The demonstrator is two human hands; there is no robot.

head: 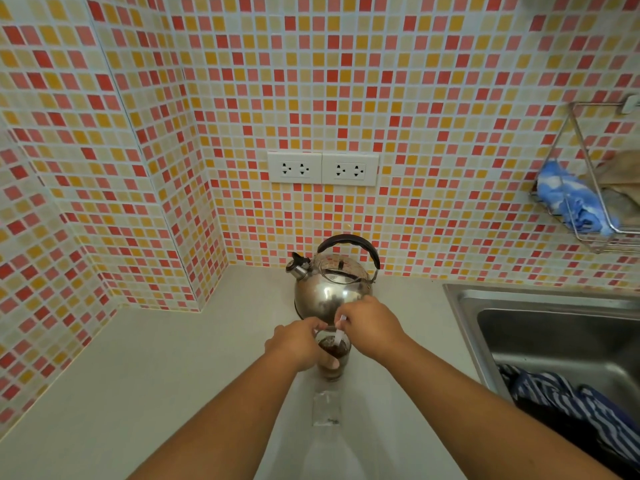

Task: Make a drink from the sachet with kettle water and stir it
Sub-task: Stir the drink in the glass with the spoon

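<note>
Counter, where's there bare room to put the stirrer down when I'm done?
The counter is bare left of the glass, out to the tiled wall. It is crowded along the middle: kettle behind, sachet in front, sink to the right.

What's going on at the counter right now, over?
Left hand grips glass. Right hand holds white stirrer in dark drink. Kettle behind, empty sachet in front; nothing blocking.

Wall: we are facing pink, red and yellow mosaic tiles [415,81] with two white sockets [322,168].
Counter: we are seeing a pale worktop [156,358] beside a steel sink [554,306].
</note>
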